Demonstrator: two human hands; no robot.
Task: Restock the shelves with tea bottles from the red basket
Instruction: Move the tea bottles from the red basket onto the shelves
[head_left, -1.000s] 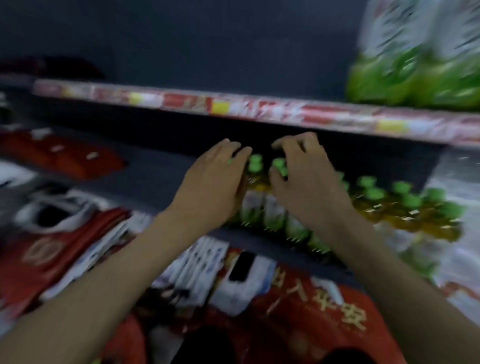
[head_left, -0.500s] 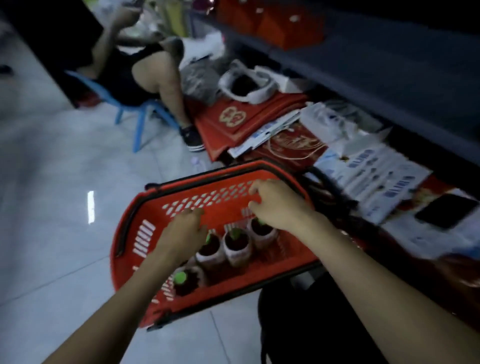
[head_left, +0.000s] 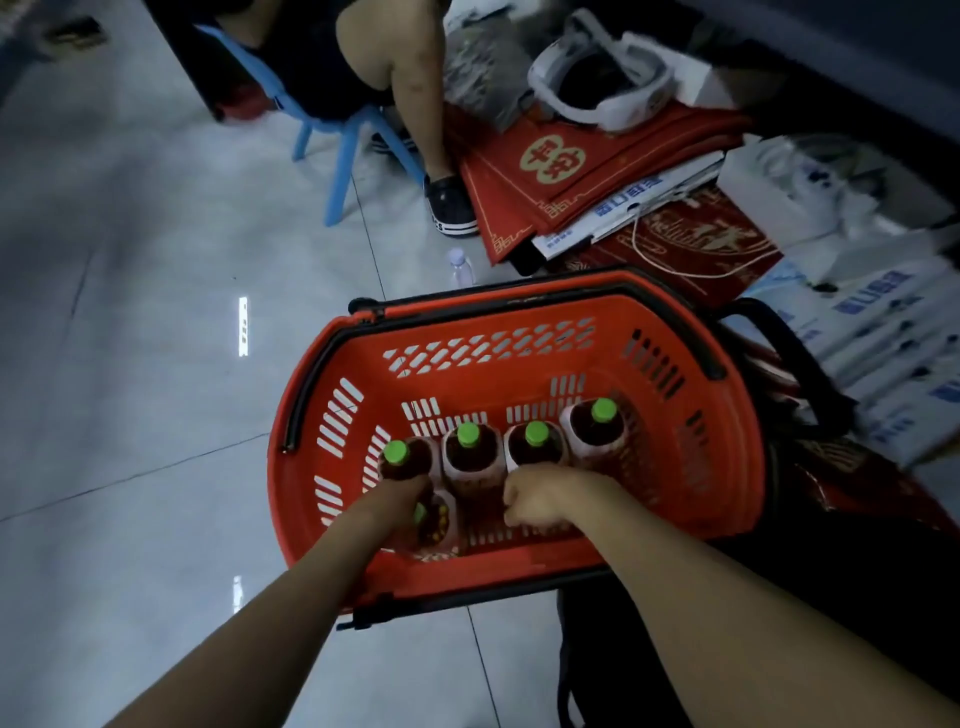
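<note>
Left hand (head_left: 397, 499) is down in the red basket (head_left: 519, 384), fingers dipped beside the nearest tea bottle (head_left: 436, 522), whose green cap peeks out just right of them. The grip is hidden, so cannot tell if they hold it. A row of four bottles (head_left: 472, 462) stands upright just beyond both hands' fingertips. Right hand (head_left: 540, 501) has fingers curled, knuckles up, just short of the row; no hold visible, cannot tell. Step: pick-up from the basket. The next move probably needs a firm wrap per hand, then a straight lift clear of the basket wall.
</note>
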